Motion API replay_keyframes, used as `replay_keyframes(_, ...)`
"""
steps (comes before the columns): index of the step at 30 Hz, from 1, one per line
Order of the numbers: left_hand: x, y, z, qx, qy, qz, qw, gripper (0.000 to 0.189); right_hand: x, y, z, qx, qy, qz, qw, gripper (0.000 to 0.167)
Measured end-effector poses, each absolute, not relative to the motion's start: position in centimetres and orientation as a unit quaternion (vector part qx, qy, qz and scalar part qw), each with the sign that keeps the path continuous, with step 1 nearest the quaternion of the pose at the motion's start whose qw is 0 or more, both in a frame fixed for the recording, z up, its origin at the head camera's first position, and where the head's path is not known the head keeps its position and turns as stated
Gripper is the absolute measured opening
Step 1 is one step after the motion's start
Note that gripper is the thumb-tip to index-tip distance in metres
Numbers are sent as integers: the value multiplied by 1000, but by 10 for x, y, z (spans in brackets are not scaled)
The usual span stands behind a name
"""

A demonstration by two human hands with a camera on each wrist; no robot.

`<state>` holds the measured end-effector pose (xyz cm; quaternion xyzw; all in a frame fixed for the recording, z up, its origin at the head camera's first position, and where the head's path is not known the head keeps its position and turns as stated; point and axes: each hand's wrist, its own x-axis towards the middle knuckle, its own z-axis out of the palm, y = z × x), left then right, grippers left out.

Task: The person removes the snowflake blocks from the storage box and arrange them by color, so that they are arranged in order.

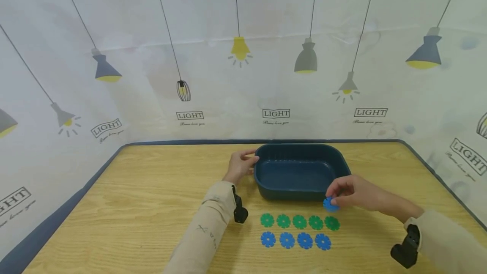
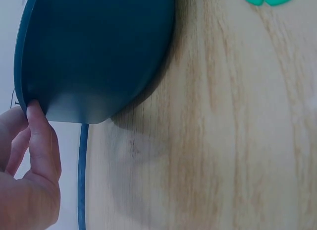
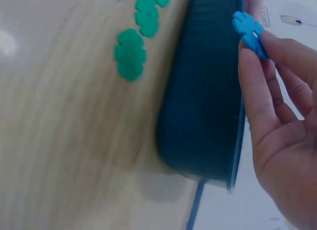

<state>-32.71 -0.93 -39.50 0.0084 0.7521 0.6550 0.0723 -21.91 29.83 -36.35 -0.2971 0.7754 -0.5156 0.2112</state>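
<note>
A dark blue plastic basin point(image 1: 304, 195) stands toward the back of the table. My left hand point(image 1: 239, 166) pinches its left rim; in the left wrist view the fingers point(image 2: 39, 141) lie against the wall just under the rim. My right hand point(image 1: 355, 191) pinches a blue snowflake disc point(image 1: 330, 204) between thumb and fingers, in front of the basin's right front corner. The right wrist view shows this notched disc point(image 3: 249, 32) tilted at the fingertips, with a small hole in its middle.
Several green snowflake discs point(image 1: 299, 222) lie in a row in front of the basin. Nearer to me runs a row of several blue snowflake discs point(image 1: 305, 240). A wall cloth point(image 1: 213, 67) printed with lamps hangs behind the wooden table point(image 1: 152, 198).
</note>
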Motion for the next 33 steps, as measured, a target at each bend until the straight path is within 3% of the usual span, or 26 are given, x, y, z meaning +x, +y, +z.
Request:
replay_keyframes(10, -326, -9, -397, 0, 752, 655, 75, 32, -201, 304, -396, -309, 718, -559, 275, 17)
replay_keyframes(18, -326, -10, -396, -2, 751, 657, 73, 32, -194, 307, -414, -314, 744, -539, 237, 13)
replay_keyframes(33, -327, -9, -395, -1, 748, 659, 78, 33, -186, 305, -422, -287, 780, -513, 214, 12)
